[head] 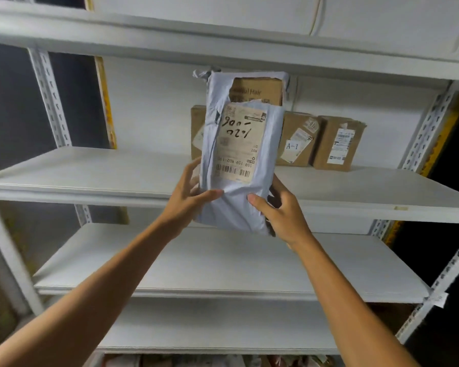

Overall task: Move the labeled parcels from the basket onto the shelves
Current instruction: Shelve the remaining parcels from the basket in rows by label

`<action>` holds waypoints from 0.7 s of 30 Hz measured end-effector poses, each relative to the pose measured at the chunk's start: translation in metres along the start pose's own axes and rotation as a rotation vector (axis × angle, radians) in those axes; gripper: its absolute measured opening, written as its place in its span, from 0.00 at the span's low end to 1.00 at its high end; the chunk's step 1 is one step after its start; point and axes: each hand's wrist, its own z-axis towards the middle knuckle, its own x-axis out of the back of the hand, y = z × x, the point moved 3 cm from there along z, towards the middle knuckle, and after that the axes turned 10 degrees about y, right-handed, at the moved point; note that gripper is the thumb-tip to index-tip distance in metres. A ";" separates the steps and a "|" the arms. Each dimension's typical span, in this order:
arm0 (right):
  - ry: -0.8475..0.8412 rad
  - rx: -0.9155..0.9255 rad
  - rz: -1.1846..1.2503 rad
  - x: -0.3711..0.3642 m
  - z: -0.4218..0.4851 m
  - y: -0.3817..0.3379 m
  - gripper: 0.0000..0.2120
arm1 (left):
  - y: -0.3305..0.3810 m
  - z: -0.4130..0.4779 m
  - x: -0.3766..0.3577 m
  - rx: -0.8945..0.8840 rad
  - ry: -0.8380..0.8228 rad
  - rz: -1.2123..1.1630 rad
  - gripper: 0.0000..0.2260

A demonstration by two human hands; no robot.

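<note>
Two hands: left hand (188, 201) and right hand (282, 211) grip grey parcel (236, 200) low, fingers (213, 193) curled round it; label (237, 144) faces out, likely for checking before going on shelf (90, 176) beside cardboard boxes (338, 144).

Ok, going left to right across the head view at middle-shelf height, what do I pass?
Left shelf post → grey parcel → cardboard box marked A-1 → cardboard box with white label → right shelf post.
</note>
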 end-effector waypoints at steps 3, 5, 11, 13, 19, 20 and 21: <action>-0.012 0.022 0.043 -0.014 0.014 -0.002 0.25 | 0.001 0.004 0.018 0.001 0.020 0.027 0.34; -0.041 0.039 0.070 -0.023 0.024 -0.002 0.23 | 0.002 0.006 0.028 0.013 0.045 0.049 0.34; -0.118 0.040 0.168 -0.049 0.054 0.005 0.24 | 0.007 0.025 0.053 0.089 0.132 0.149 0.28; -0.152 0.028 0.226 -0.057 0.063 0.008 0.25 | 0.008 0.030 0.059 0.102 0.157 0.147 0.29; -0.164 -0.018 0.340 -0.084 0.075 0.011 0.17 | 0.008 0.033 0.079 0.180 0.260 0.128 0.48; -0.181 -0.001 0.326 -0.088 0.078 0.010 0.15 | 0.008 0.034 0.084 0.192 0.273 0.127 0.47; -0.230 -0.001 0.329 -0.091 0.080 0.007 0.15 | 0.007 0.036 0.089 0.206 0.288 0.109 0.45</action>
